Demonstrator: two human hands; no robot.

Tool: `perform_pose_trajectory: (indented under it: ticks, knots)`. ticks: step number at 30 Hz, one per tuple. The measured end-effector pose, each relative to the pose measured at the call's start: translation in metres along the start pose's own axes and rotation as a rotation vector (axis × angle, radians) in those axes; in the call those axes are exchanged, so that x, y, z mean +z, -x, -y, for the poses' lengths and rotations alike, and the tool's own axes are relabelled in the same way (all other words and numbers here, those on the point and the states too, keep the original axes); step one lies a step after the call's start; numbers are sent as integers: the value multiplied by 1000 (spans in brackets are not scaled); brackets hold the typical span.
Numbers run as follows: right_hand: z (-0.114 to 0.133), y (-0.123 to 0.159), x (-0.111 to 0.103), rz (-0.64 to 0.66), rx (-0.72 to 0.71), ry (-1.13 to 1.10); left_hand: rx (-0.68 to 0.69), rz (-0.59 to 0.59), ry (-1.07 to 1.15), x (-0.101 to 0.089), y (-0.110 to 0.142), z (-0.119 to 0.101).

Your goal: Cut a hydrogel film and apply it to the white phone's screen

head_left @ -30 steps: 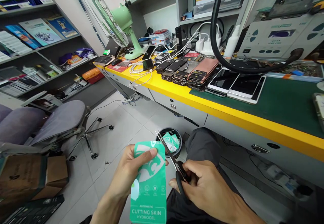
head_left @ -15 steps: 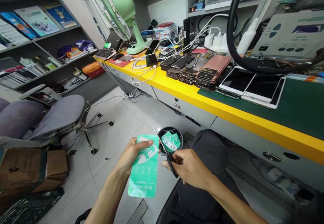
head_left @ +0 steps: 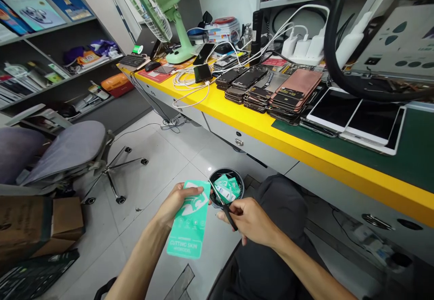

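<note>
The left hand [head_left: 179, 203] held a green packet [head_left: 190, 227] firmly between thumb and fingers, above the floor; the right hand [head_left: 249, 223] pinched black-handled scissors [head_left: 224, 209] just beside its edge, near a round bin [head_left: 225, 169] of packets

The left hand [head_left: 178, 204] curls closed, thumb [head_left: 194, 191] on top; the right hand [head_left: 250, 222] pinches with bent fingers [head_left: 241, 208], left forearm [head_left: 138, 259] and right forearm [head_left: 303, 263] angling inward

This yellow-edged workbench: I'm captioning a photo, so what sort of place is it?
Probably a phone repair shop: the yellow-edged workbench holds stacks of black and rose-gold smartphones, white chargers, and the left hand grips a green hydrogel film packet.
</note>
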State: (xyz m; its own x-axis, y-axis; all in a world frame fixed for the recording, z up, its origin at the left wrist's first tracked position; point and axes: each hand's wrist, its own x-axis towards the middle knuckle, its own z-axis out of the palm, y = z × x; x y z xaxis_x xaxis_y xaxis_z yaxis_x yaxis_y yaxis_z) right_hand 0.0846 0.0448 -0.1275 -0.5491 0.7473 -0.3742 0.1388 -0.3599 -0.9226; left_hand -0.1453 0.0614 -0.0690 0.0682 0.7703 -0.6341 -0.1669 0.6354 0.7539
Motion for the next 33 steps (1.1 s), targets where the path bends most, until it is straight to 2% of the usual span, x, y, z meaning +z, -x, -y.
perform_pose_trajectory:
  ticks: [7, 16, 20, 26, 33]
  knots:
    - [5, -3, -11, 76, 51, -156, 20, 58, -64, -4, 6, -5]
    - [21, 18, -15, 163, -60, -220, 100, 138, -86, 4, 36, -9]
    - [32, 34, -10, 176, -78, -138, 115, 167, -103, 11, 52, -11]
    - [50, 57, -7, 65, -144, 176, 158, 177, -140, 15, 70, -12]
    - [58, 74, -8, -14, -267, 388, 204, 211, -128, 19, 83, -14]
